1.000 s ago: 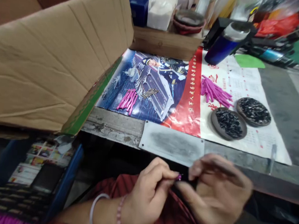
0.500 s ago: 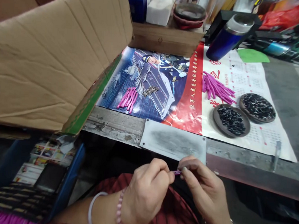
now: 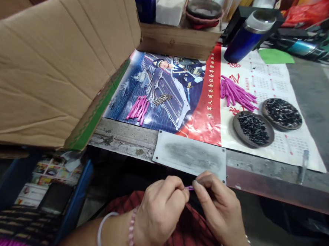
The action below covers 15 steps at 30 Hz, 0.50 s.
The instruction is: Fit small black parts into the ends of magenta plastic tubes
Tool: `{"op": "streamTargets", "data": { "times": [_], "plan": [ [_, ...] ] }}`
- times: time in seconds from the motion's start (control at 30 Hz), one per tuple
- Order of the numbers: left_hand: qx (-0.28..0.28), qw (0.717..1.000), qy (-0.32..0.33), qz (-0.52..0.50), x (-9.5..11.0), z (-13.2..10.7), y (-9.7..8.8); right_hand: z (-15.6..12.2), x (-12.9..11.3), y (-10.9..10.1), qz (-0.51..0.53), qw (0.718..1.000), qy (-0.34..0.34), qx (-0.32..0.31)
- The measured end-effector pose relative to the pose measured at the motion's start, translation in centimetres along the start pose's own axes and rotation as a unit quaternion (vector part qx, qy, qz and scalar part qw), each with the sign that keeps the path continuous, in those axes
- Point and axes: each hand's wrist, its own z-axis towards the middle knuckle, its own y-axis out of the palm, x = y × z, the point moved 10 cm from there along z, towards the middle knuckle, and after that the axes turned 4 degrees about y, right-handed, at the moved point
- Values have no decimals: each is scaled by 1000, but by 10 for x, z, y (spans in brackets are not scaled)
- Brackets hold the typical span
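Note:
Between my two hands, just off the table's front edge, is a small purple plastic piece (image 3: 189, 188); only its middle shows. My left hand (image 3: 162, 208) is closed around one end of it, fingers curled in. The thumb and fingertips of my right hand (image 3: 218, 204) pinch the other end; whether a smaller part is there too is hidden. On the poster lie a short row of purple pieces (image 3: 138, 108), a little heap of small metal bits (image 3: 163, 99) and a larger pile of purple strips (image 3: 235, 93).
Two round dishes, a nearer one (image 3: 253, 129) and a farther one (image 3: 282, 113), hold small black parts. A grey plate (image 3: 190, 154) overhangs the table edge. A large cardboard box (image 3: 58, 72) stands left, above a blue crate (image 3: 76, 192). A blue thermos (image 3: 246, 37) stands behind.
My right fingertips have shifted slightly left, closer to my left hand, along the purple piece. The whole view has moved a little; the things on the table lie as before.

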Motion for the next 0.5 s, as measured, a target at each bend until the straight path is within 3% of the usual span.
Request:
{"op": "streamTargets", "data": {
  "times": [0.2,0.33,0.5],
  "plan": [
    [6,1000,-3,-6,-4,-5,1,2,4,3,29,999,30,15],
    [-11,991,-57,-118,-18,-5,4,-1,18,5,106,991,80,26],
    [-26,917,-216,-333,-44,-10,22,-5,28,18,203,972,117,22]
  ]
}}
